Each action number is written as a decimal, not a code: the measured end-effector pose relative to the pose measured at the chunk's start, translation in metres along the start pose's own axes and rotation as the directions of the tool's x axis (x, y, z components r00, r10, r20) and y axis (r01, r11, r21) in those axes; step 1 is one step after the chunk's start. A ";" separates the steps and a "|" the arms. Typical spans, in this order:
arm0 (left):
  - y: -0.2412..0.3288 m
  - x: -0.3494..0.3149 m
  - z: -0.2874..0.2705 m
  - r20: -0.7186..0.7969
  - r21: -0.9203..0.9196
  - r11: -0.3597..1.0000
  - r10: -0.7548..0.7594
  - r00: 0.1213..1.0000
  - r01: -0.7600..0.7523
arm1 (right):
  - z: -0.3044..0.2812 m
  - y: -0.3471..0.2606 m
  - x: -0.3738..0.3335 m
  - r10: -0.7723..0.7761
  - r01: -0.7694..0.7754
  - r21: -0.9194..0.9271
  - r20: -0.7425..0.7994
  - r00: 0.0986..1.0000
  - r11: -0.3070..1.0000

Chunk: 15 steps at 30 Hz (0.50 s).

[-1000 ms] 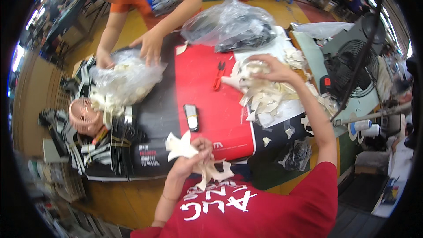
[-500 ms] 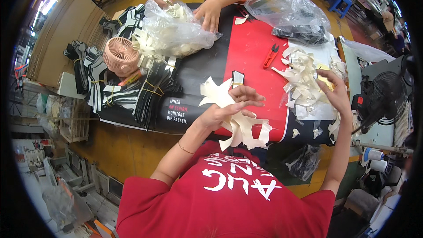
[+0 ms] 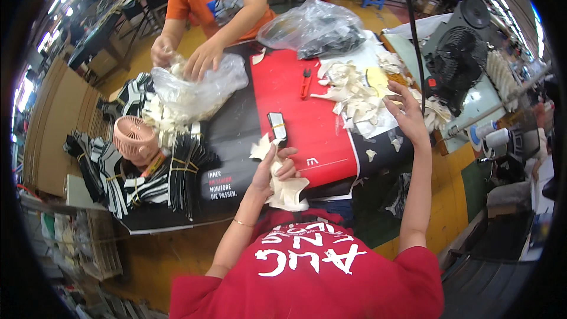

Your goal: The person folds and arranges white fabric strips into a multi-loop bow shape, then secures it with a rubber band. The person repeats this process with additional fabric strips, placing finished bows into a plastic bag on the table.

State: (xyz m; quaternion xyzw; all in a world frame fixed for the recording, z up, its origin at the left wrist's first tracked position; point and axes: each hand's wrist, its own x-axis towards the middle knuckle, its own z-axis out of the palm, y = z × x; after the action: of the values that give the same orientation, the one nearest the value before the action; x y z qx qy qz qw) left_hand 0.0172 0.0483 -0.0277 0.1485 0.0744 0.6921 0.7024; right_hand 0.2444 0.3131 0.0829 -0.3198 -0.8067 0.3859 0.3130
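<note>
My left hand (image 3: 273,171) is closed around several cream cut fabric pieces (image 3: 288,192), in front of my chest at the table's near edge. Part of them sticks up past the thumb, and the rest hangs below the fingers. On the right, my right hand (image 3: 406,112) is raised with its fingers apart and slightly curled, beside a loose pile of cream fabric pieces (image 3: 354,97) on white sheets. I see nothing held in it. Just beyond my left hand lies a small banded bundle of black and white strips (image 3: 277,127).
Red thread snips (image 3: 305,84) lie on the red mat. At left stand a pink fan (image 3: 136,139) and banded black-and-white bundles (image 3: 183,168). Across the table, a co-worker's hands (image 3: 204,60) work at a clear bag (image 3: 221,85). A black fan (image 3: 460,59) stands at right.
The view has shifted, so the table sits differently. My left hand's fingers, spread earlier, have curled around the fabric pieces. My right hand stays by the pile, fingers apart.
</note>
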 end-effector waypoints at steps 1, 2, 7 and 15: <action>0.000 0.000 -0.004 -0.053 -0.053 0.999 0.008 0.999 -0.011 | -0.006 0.004 0.005 0.062 -0.062 -0.024 0.003 0.998 0.998; -0.002 0.000 -0.006 -0.132 -0.015 1.000 -0.022 0.991 0.020 | -0.010 0.009 0.011 0.076 -0.075 -0.020 0.018 0.997 0.997; -0.006 0.001 -0.004 -0.183 0.047 0.998 -0.036 0.983 0.045 | -0.002 0.039 0.059 0.020 -0.002 -0.221 0.077 0.997 0.975; -0.009 -0.003 0.001 -0.159 0.066 0.997 -0.019 0.987 0.030 | 0.069 0.066 0.106 -0.024 0.133 -0.528 0.209 0.978 0.839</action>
State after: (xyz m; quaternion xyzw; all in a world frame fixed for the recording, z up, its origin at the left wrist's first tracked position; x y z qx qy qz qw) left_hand 0.0259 0.0455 -0.0298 0.1159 0.1553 0.6902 0.6972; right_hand 0.1472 0.3966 0.0209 -0.3223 -0.9215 0.1599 0.1461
